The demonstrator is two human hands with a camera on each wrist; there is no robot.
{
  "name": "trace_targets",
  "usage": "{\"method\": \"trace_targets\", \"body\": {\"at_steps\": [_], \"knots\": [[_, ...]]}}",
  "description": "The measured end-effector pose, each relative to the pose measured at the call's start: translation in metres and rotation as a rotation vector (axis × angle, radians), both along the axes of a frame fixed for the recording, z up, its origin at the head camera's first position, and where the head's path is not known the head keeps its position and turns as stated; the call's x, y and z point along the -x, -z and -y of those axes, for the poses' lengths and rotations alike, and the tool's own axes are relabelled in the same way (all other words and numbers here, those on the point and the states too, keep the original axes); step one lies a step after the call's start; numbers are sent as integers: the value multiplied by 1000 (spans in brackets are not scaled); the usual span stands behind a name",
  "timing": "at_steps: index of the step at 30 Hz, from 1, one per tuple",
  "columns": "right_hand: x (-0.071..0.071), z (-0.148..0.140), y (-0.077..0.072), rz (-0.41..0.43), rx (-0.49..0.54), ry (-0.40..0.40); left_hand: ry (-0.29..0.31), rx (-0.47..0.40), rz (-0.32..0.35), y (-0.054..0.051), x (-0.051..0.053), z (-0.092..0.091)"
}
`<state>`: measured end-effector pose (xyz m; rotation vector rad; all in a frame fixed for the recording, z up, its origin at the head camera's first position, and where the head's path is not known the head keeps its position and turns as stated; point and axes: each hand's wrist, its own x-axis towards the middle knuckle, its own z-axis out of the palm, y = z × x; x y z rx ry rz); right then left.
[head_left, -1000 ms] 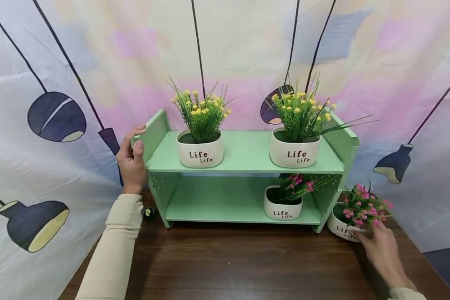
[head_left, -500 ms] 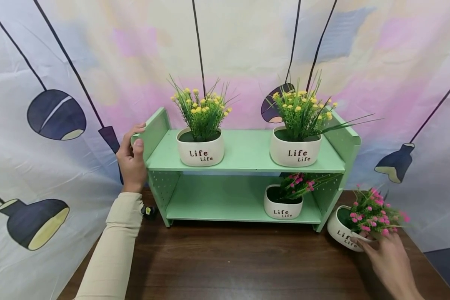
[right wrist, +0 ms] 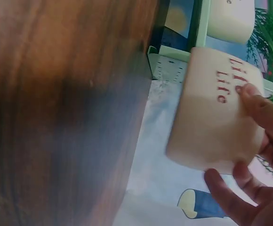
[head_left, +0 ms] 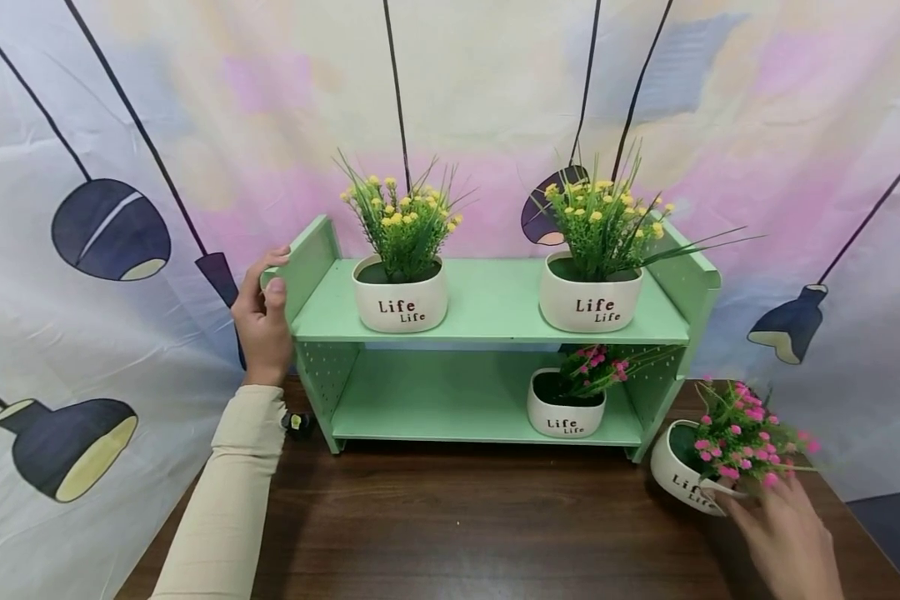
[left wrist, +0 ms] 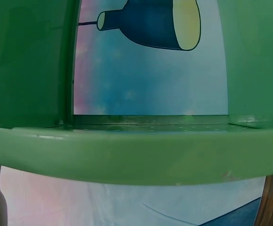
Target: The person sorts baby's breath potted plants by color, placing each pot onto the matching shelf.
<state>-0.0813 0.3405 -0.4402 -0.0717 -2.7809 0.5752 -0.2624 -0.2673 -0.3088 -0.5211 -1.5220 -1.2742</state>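
Observation:
At the left end of the green two-tier shelf (head_left: 487, 308), my left hand (head_left: 264, 337) grips the upper part of the side panel, thumb on the front edge. The left wrist view shows the shelf's green panel (left wrist: 136, 155) close up, with only a bit of the hand at the lower left corner. Right of the shelf, my right hand (head_left: 795, 533) holds a white "Life" pot (head_left: 675, 475) of pink flowers (head_left: 750, 433). The pot tilts, and in the right wrist view the white pot (right wrist: 212, 122) hangs clear of the wooden table, thumb over its lettered face.
Two white pots with yellow flowers, a left one (head_left: 401, 300) and a right one (head_left: 591, 300), stand on the upper tier. A pink-flowered pot (head_left: 566, 412) sits at the lower tier's right. A small black object (head_left: 297, 425) lies left of the shelf on the brown table (head_left: 457, 533).
My right hand has taken hold of the pink-flowered pot, tilted it and drawn it slightly toward me. My left hand stays on the shelf.

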Motion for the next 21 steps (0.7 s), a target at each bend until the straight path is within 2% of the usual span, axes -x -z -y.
{"method": "trace_targets", "body": {"at_steps": [1, 4, 8, 14, 15, 18, 21], "knots": [[-3, 1, 0, 7, -3, 19, 2, 1, 1, 0, 0, 0], [-9, 8, 1, -60, -19, 22, 6, -3, 3, 1, 1, 0], [-13, 19, 1, -215, -33, -32, 17, -14, 5, 1, 1, 0], [-16, 26, 0, -294, -20, -90, 9, -7, 14, 0, 1, 0], [-17, 26, 0, -306, -17, -96, 7, -7, 15, 0, 0, 0], [-18, 29, 2, -413, -42, -131, 18, -11, 11, -3, -3, -3], [-20, 32, 2, -477, -76, -145, 40, -23, 0, -10, -11, -10]]}}
